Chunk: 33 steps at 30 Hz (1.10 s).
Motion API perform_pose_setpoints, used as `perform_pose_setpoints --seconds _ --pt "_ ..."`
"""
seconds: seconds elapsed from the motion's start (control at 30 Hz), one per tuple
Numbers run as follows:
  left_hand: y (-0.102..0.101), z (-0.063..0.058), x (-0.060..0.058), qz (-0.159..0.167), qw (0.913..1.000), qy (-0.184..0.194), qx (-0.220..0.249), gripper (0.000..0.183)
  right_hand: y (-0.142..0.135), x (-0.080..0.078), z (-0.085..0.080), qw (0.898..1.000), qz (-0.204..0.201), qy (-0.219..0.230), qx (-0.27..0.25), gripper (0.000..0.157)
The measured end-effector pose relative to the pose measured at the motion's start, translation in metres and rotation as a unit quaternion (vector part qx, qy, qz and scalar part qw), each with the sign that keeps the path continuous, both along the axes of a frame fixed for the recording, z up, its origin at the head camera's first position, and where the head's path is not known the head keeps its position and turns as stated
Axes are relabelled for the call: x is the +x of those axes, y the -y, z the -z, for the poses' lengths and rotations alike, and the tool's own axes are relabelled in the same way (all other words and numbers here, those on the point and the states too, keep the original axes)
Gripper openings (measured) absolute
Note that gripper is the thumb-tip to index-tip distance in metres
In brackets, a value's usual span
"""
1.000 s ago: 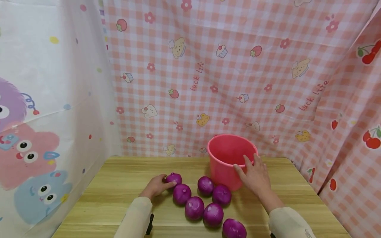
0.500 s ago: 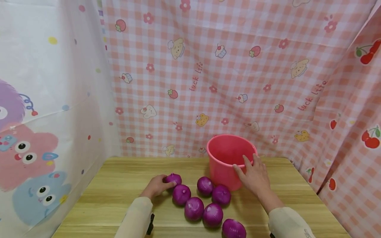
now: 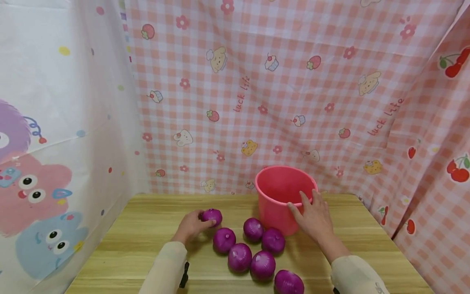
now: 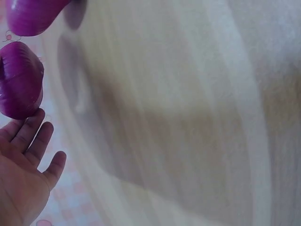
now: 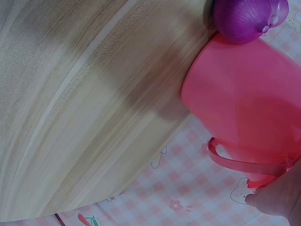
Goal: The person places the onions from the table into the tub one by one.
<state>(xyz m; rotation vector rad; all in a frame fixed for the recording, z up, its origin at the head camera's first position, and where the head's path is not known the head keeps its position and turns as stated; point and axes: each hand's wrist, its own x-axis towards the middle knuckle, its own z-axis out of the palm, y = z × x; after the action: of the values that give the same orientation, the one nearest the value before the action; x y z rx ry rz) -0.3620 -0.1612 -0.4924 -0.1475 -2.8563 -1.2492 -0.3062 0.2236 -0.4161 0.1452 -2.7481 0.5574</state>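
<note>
My left hand (image 3: 191, 226) pinches a purple onion (image 3: 212, 217) at the left end of the group, thumb on its near side. The same onion (image 4: 19, 80) rests against the fingers in the left wrist view, a little off the tabletop. My right hand (image 3: 317, 218) grips the rim of a pink bucket (image 3: 273, 214), with fingers over the edge and the thumb by the front. The bucket stands upright, and its bottom inside is hidden. In the right wrist view its handle (image 5: 244, 165) hangs at the side, near the edge of the hand.
Several more purple onions lie loose between the hands, among them one (image 3: 273, 241) right against the bucket and one (image 3: 289, 281) near the front. The wooden table (image 3: 154, 208) ends at a pink checked curtain (image 3: 191, 114). A white printed curtain (image 3: 73, 122) hangs at the left.
The left hand has raised its onion slightly and moved it back, away from the neighbouring onion. The right hand and the bucket have stayed put.
</note>
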Motion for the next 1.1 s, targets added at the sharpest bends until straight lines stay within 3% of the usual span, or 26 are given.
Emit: perform_pose_setpoints --seconds 0.23,0.47,0.67,0.77,1.1 --pt "0.001 -0.017 -0.005 -0.007 0.9996 -0.028 0.008 0.066 0.001 0.001 -0.002 1.000 0.000 0.003 0.000 0.075" --pt "-0.006 -0.047 -0.008 -0.002 0.9984 -0.055 0.015 0.067 0.000 0.001 0.000 1.000 -0.002 -0.002 -0.003 0.074" --pt "-0.019 -0.072 -0.012 0.013 0.9972 -0.073 0.009 0.071 0.000 0.001 0.000 1.000 -0.004 -0.004 -0.003 0.075" --pt "-0.027 -0.082 -0.014 0.023 0.9956 -0.091 0.009 0.065 0.000 0.001 0.001 1.000 -0.004 0.001 -0.005 0.076" --pt "-0.058 -0.109 -0.021 0.034 0.9931 -0.112 0.012 0.063 0.001 0.002 -0.001 1.000 -0.001 0.003 -0.006 0.074"
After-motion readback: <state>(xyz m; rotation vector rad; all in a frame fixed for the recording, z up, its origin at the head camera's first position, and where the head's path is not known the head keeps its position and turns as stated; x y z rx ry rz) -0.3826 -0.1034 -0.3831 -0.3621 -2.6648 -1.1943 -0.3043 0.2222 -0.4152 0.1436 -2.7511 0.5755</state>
